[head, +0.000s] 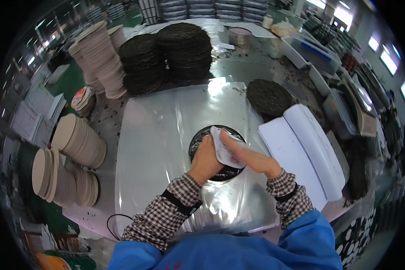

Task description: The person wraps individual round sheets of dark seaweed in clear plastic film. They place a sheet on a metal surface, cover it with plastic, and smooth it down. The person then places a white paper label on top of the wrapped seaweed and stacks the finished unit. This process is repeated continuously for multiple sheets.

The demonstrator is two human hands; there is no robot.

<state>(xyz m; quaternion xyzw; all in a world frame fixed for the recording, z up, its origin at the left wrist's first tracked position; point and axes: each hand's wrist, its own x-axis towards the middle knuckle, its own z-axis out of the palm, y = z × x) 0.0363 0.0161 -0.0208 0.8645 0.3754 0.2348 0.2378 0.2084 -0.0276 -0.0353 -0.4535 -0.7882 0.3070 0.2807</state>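
A dark round disc (196, 139), covered in clear crinkled film, lies in front of me. My left hand (207, 157) is above the disc's left side, its fingers curled against a folded white printed slip (226, 153). From the other side my right hand (251, 156) grips the same slip, thumb toward its top edge. Both hands hide part of the disc and the slip. Beneath the disc spreads a large sheet of clear plastic film (148, 135), wrinkled and shiny.
Tall stacks of dark, seaweed-like discs (185, 50) stand at the back. Beige round boards (79, 140) are piled at left. A loose dark disc (270, 98) and a white paper roll (314, 148) lie to the right, with plastic bins (314, 50) beyond. Dark crumbs dot the metal table (104, 128).
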